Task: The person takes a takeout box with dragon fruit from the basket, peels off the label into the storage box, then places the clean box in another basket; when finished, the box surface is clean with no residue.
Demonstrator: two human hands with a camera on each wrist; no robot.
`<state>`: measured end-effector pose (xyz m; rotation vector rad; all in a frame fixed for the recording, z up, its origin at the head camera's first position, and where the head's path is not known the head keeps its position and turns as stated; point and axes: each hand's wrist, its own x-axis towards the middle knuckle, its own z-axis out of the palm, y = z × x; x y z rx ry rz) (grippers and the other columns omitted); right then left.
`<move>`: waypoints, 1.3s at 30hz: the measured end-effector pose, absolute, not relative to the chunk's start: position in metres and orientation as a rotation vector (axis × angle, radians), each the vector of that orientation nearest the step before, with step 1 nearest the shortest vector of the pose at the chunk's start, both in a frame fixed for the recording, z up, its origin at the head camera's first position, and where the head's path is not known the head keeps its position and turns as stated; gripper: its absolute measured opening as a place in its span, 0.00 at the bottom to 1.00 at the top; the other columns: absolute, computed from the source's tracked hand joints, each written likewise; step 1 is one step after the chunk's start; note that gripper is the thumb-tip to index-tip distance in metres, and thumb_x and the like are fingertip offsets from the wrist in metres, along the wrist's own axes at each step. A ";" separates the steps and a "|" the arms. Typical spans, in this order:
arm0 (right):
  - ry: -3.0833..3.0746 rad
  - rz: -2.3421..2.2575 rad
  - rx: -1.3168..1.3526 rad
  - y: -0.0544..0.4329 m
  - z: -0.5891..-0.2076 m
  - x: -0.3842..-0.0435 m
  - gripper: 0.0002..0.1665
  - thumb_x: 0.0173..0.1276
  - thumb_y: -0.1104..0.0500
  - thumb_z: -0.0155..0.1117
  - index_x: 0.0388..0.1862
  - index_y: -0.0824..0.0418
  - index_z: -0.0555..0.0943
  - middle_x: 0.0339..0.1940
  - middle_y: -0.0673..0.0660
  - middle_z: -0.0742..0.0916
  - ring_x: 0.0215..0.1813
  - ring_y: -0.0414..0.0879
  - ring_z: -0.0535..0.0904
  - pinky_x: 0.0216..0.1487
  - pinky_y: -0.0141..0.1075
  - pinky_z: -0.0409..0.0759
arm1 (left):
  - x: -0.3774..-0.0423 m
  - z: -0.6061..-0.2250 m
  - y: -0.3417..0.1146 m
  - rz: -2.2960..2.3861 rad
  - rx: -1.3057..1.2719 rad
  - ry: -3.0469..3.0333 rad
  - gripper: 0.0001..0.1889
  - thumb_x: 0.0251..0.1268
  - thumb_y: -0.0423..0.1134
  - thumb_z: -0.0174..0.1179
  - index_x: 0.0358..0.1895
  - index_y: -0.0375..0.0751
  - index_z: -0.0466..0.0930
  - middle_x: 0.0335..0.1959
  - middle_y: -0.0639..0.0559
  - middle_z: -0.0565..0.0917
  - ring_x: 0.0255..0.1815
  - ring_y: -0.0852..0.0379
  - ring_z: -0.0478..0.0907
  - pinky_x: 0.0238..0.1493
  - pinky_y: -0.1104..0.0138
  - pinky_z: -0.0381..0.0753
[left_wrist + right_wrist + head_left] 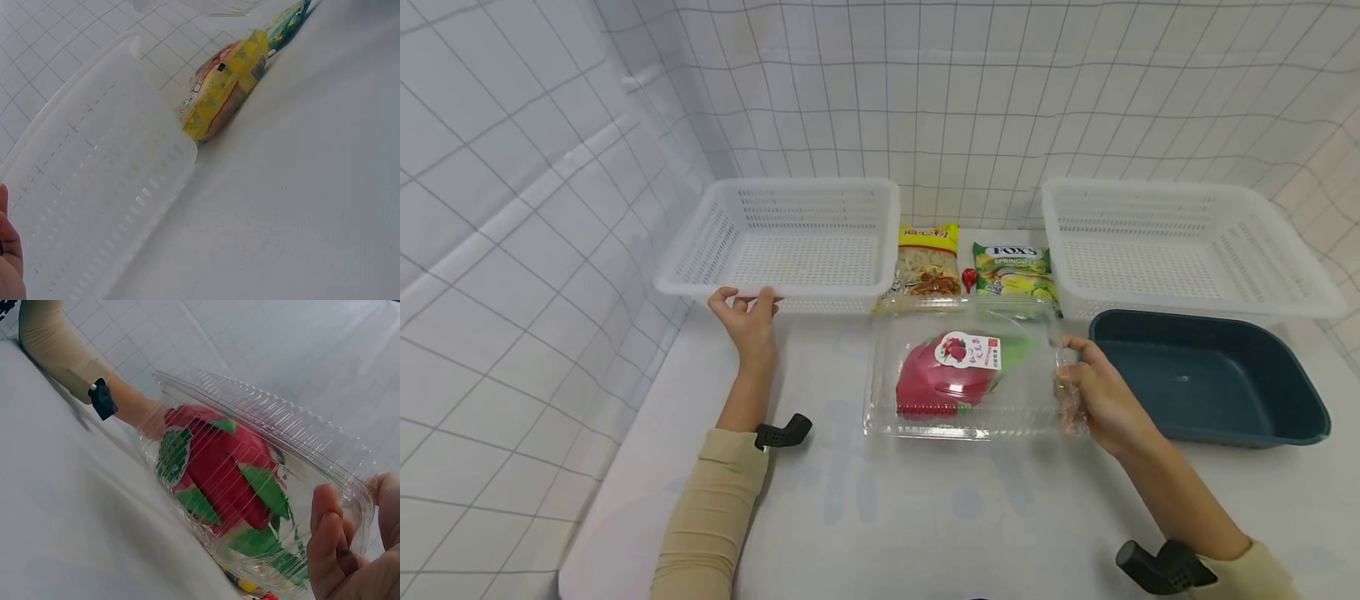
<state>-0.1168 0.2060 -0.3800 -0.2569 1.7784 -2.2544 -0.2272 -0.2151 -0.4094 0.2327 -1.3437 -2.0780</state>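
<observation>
At the right end of a clear plastic clamshell box, my right hand grips the edge between thumb and fingers. Inside lies a red and green dragon fruit, with a white label above it in the head view. The box is lifted over the table, as the right wrist view shows. My left hand pinches the front rim of the left white basket; only part of that hand shows at the edge of the left wrist view.
Between the baskets stand a yellow noodle bag, a small red item and a green FOX'S candy bag. Another white basket is at the back right, with a dark green tub before it. Grid-patterned cloth hangs behind.
</observation>
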 end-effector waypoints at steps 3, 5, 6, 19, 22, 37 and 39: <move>1.770 -2.244 -0.239 0.204 -0.386 -0.115 0.18 0.72 0.69 0.39 0.58 0.59 0.55 0.16 0.46 0.73 0.12 0.36 0.72 0.13 0.27 0.71 | -0.227 -0.410 -0.215 -2.079 0.236 -1.345 0.23 0.63 0.22 0.56 0.43 0.46 0.52 0.34 0.42 0.71 0.24 0.57 0.78 0.33 0.71 0.77; 1.765 -2.239 -0.218 0.203 -0.390 -0.113 0.18 0.72 0.69 0.39 0.58 0.58 0.56 0.16 0.46 0.73 0.12 0.36 0.72 0.13 0.27 0.72 | -0.227 -0.410 -0.215 -2.077 0.232 -1.348 0.22 0.63 0.22 0.56 0.43 0.46 0.52 0.34 0.41 0.71 0.24 0.57 0.78 0.33 0.71 0.77; 1.766 -2.237 -0.210 0.203 -0.392 -0.113 0.18 0.72 0.69 0.39 0.58 0.58 0.56 0.16 0.46 0.73 0.12 0.36 0.72 0.13 0.27 0.72 | -0.227 -0.410 -0.215 -2.078 0.231 -1.348 0.22 0.63 0.22 0.56 0.43 0.46 0.52 0.35 0.41 0.71 0.25 0.57 0.78 0.33 0.71 0.77; 1.710 -2.298 -0.234 0.202 -0.418 -0.111 0.18 0.71 0.70 0.39 0.56 0.55 0.61 0.17 0.45 0.74 0.12 0.34 0.72 0.11 0.26 0.71 | -0.226 -0.409 -0.214 -2.061 0.221 -1.375 0.23 0.63 0.24 0.57 0.43 0.47 0.52 0.35 0.42 0.71 0.26 0.57 0.78 0.34 0.70 0.77; 1.713 -2.312 -0.243 0.202 -0.423 -0.112 0.19 0.70 0.71 0.39 0.56 0.55 0.62 0.17 0.45 0.74 0.12 0.33 0.72 0.12 0.26 0.71 | -0.226 -0.409 -0.214 -2.063 0.234 -1.374 0.23 0.63 0.24 0.58 0.44 0.47 0.52 0.35 0.42 0.71 0.25 0.57 0.78 0.34 0.71 0.77; 1.692 -2.349 -0.263 0.204 -0.435 -0.114 0.23 0.70 0.72 0.40 0.57 0.51 0.65 0.16 0.45 0.75 0.13 0.34 0.71 0.12 0.27 0.73 | -0.226 -0.408 -0.215 -2.123 0.259 -1.329 0.23 0.63 0.23 0.58 0.44 0.47 0.51 0.35 0.44 0.70 0.26 0.57 0.79 0.33 0.72 0.78; 1.696 -2.354 -0.258 0.204 -0.436 -0.114 0.22 0.70 0.72 0.40 0.56 0.51 0.66 0.17 0.45 0.75 0.14 0.33 0.71 0.12 0.27 0.72 | -0.226 -0.408 -0.215 -2.119 0.261 -1.336 0.23 0.63 0.24 0.58 0.44 0.47 0.51 0.34 0.44 0.70 0.26 0.57 0.79 0.33 0.72 0.78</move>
